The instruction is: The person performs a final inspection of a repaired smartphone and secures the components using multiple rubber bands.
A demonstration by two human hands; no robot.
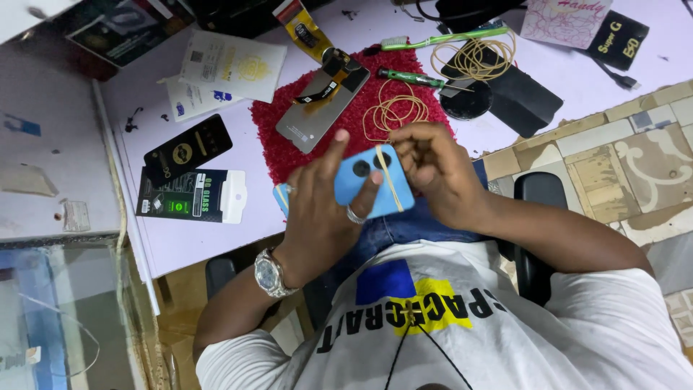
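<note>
Phone (372, 184), blue and rigid with a smooth, likely slippery back, is clamped by the left hand (317, 209), thumb across its face, fingers curled behind. A thin, stretchy rubber band (388, 177) is pinched at its top edge by the right hand (433, 170). Edges are judged safest for gripping. Beyond the fingertips, loose bands (393, 112) lie on a fuzzy red mat (271, 141).

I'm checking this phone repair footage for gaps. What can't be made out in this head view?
- Blue phone: its screen side faces away; the left hand covers its left part.
- Rubber band on the phone: its far run is hidden behind the phone.
- Right hand: fingertips curl inward, so the grip is unclear.
- Green screwdriver: tip too small.
</note>
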